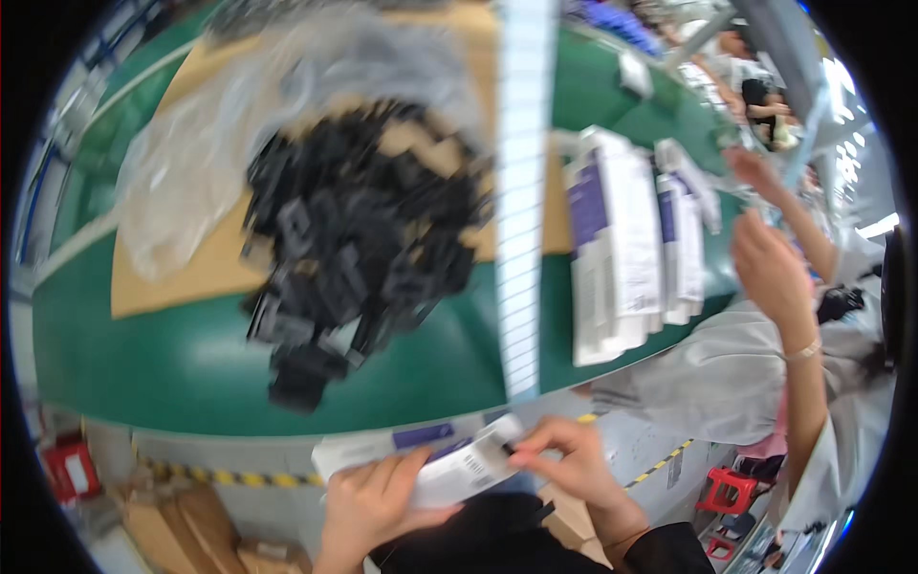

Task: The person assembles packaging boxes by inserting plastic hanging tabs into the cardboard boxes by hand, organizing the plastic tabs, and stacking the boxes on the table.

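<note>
While both hands meet low in the view, just below the near edge of the green tabletop [191, 364], they share one small flat package [449, 471], white with a purple panel and a printed label. The left hand [368, 497] cradles it from underneath with fingers curled up around its lower edge, so that grip is closed on the package. The right hand [564, 454] pinches the package's upper right end between thumb and fingertips, where a small dark part shows at the opening.

Judging by its look, the package is light, thin and somewhat flexible, a card or film sleeve that would bend if squeezed in the middle. Its glossy face may be slippery, so the edges and corners seem the safest places to hold.

On the tabletop lies a heap of black plastic parts [354, 239] on a brown cardboard sheet [182, 277], beside a crumpled clear plastic bag [201, 163]. A row of similar white packages [622, 249] stands to the right, where another person's hand [765, 268] is busy.
</note>
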Motion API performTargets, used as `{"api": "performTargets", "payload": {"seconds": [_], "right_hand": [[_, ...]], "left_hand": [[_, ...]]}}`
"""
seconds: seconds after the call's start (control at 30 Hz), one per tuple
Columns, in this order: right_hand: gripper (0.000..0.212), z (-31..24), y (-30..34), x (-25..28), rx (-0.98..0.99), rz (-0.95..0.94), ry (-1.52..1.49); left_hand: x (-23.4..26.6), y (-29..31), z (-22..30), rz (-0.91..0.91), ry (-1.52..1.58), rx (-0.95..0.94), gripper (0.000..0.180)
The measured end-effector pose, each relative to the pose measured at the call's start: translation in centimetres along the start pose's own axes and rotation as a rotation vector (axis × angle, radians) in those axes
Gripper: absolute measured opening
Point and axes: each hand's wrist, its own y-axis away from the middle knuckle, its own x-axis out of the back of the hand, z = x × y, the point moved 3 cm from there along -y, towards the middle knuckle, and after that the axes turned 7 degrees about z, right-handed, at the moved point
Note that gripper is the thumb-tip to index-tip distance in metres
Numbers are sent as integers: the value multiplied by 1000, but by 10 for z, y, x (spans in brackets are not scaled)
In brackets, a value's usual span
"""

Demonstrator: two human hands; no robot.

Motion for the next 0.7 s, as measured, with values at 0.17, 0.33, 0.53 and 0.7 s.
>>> {"api": "performTargets", "payload": {"seconds": [0.17, 0.33, 0.53, 0.7], "right_hand": [[20, 18, -2, -14, 210, -26, 129], [67, 29, 0, -22, -13, 0, -54], [57, 91, -3, -31, -197, -238, -327], [46, 78, 0, -33, -233, -322, -260]], "left_hand": [[8, 13, 2, -191, -45, 38, 74], [-4, 10, -4, -309, -91, -58, 77], [-6, 8, -2, -459, -100, -2, 76], [-26, 39, -16, -498, -132, 104, 70]]}}
